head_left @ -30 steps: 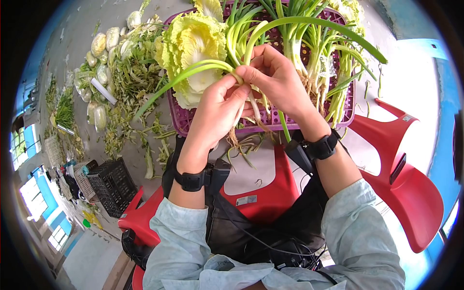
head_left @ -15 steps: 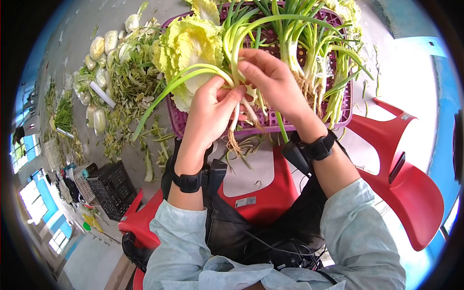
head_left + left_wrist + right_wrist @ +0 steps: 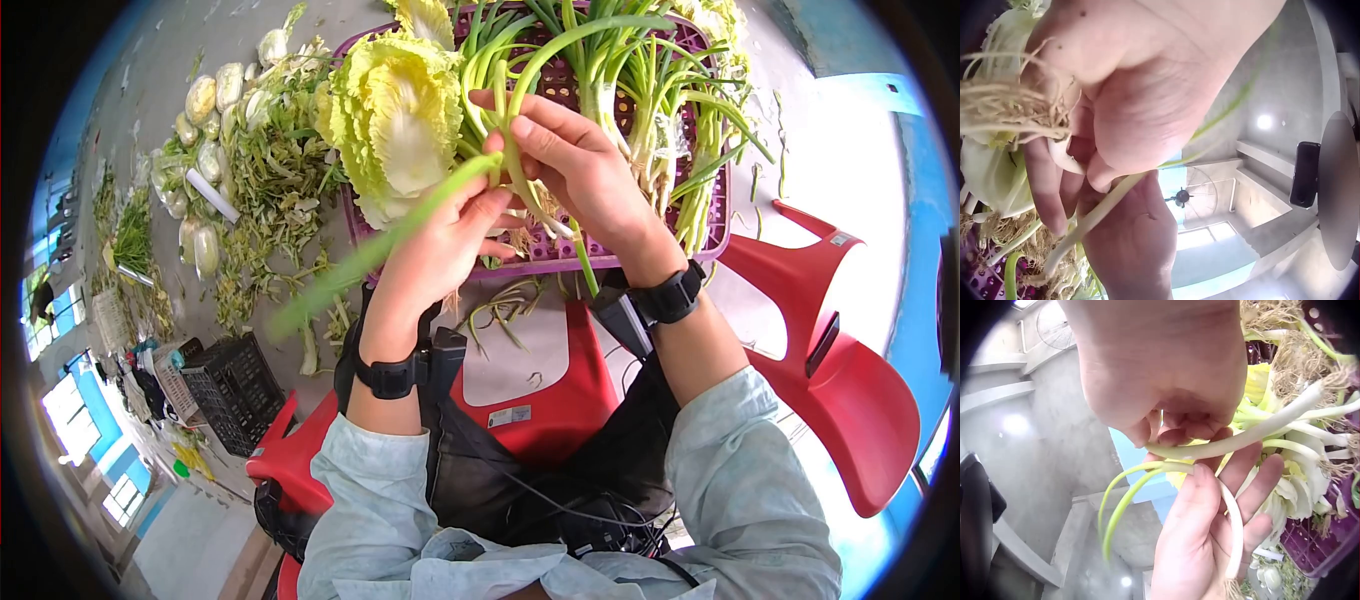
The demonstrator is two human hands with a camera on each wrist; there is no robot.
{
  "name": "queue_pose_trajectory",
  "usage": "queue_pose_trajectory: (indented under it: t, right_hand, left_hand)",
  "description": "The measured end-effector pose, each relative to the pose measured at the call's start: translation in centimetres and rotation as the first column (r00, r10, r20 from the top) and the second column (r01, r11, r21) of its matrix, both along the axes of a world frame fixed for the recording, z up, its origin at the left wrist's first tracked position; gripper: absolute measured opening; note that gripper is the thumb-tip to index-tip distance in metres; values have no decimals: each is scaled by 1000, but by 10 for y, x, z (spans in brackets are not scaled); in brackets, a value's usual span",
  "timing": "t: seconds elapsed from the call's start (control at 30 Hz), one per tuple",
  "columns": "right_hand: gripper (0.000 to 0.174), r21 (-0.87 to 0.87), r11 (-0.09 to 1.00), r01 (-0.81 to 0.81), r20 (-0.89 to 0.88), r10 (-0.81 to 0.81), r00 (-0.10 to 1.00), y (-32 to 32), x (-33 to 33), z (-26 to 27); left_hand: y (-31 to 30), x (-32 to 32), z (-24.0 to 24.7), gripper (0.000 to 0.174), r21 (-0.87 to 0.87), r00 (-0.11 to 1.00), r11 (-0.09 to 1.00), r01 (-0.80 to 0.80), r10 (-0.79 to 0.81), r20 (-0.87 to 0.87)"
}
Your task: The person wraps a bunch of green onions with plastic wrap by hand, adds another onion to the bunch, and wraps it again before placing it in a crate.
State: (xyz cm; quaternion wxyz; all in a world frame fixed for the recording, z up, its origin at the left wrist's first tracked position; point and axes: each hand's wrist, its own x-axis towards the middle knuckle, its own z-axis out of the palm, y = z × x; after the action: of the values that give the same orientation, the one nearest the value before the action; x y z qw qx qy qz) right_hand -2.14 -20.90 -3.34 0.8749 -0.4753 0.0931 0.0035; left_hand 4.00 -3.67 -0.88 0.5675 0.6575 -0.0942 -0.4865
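My left hand [image 3: 440,245] pinches a spring onion [image 3: 1235,531] between thumb and fingers; its white stem crosses the palm and its roots hang below. Its green leaves, blurred in the head view, reach down to the left over the wrist. Close beside it, my right hand [image 3: 590,175] pinches a second spring onion [image 3: 1266,431] between thumb and fingertips. That one's stem slants down toward the crate's front rim, with its leaves arching up and away. The two hands nearly meet above the purple crate [image 3: 455,268].
Chinese cabbage leaves [image 3: 400,125] and bunches of spring onions [image 3: 605,90] lie on the crate. Trimmings [image 3: 285,150] and whole cabbages [image 3: 230,85] cover the floor at left. A black crate [image 3: 232,390] stands lower left, a red chair [image 3: 850,400] at right.
My right hand first drew away from the left, then tilted a spring onion out from the pair. The leaves in my left hand swung down from their arch toward the wrist.
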Motion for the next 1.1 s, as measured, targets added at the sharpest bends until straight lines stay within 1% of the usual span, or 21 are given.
queue_pose_trajectory:
  t: [0.03,0.1,0.13,0.23,0.33,0.37,0.47,0.5,0.57,0.6,0.63,0.73,0.77,0.87,0.9,0.93,0.97,1.0,1.03,1.07,1.1]
  right_hand:
    - [39,34,999,-25,-2,25,1000,-2,-1,6]
    - [42,58,997,-54,19,53,998,-5,-1,9]
    - [41,91,995,-35,23,33,999,-4,-3,12]
    - [38,210,978,-3,73,-13,997,-3,-4,12]
    - [38,224,973,61,72,-78,994,-5,-3,9]
    - [33,216,965,152,5,-157,988,-4,-2,11]
    - [31,156,966,205,24,-211,977,-6,-3,5]
    - [24,117,967,225,50,-232,971,-7,-1,-2]
    - [21,-10,971,239,117,-236,965,-6,1,-13]
    - [19,-73,966,247,150,-234,961,-4,3,-12]
    - [17,-55,959,277,92,-272,958,-1,3,-9]
    - [18,-150,968,202,88,-191,978,1,3,-4]
    - [15,-140,966,216,74,-207,976,2,3,-6]
    - [13,-171,977,130,69,-120,990,6,4,-8]
    - [13,-220,963,158,126,-132,983,9,5,-9]
    - [14,-245,961,130,67,-117,991,9,5,-8]
    - [14,-268,958,100,7,-102,995,7,4,-6]
    - [15,-289,955,69,-54,-88,995,7,4,-4]
    - [18,-303,946,119,-15,-130,991,7,3,-5]
    - [19,-403,901,159,-26,-185,982,5,4,-7]
    - [20,-500,844,194,-32,-241,970,2,4,-12]
  left_hand:
    - [0,1,1,33,1,1000,1000,-25,25,4]
    - [4,5,-5,28,-63,993,998,-8,15,119]
    - [5,6,-7,27,-94,984,996,4,13,175]
    - [4,6,-13,23,-93,974,994,-50,69,217]
    - [3,6,-19,26,-145,967,985,-90,122,226]
    - [2,6,-20,29,-172,966,979,-109,145,214]
    - [3,7,-23,32,-120,971,990,-77,102,217]
    - [2,6,-20,30,-123,979,988,-92,112,171]
    - [-1,3,-12,28,-125,988,985,-121,131,79]
    - [0,3,-14,28,-114,988,988,-103,115,103]
    - [1,3,-18,29,-102,987,991,-86,99,127]
    - [-1,2,-19,30,-87,985,996,-30,44,167]
    - [-3,0,-15,30,-86,983,996,-5,21,184]
    - [-1,-5,-25,28,-92,992,996,-5,16,123]
    - [1,-7,-28,27,-77,994,997,-13,21,104]
    - [2,-8,-32,26,-62,996,998,-20,25,85]
    - [3,-4,-38,23,-61,993,996,63,-56,109]
    - [1,-4,-31,24,-48,997,998,28,-24,75]
    - [-1,-3,-21,24,-34,999,999,-6,8,41]
    - [-2,-3,-15,25,-19,999,999,-40,40,8]
    - [-4,0,-18,27,-75,996,993,-88,90,23]
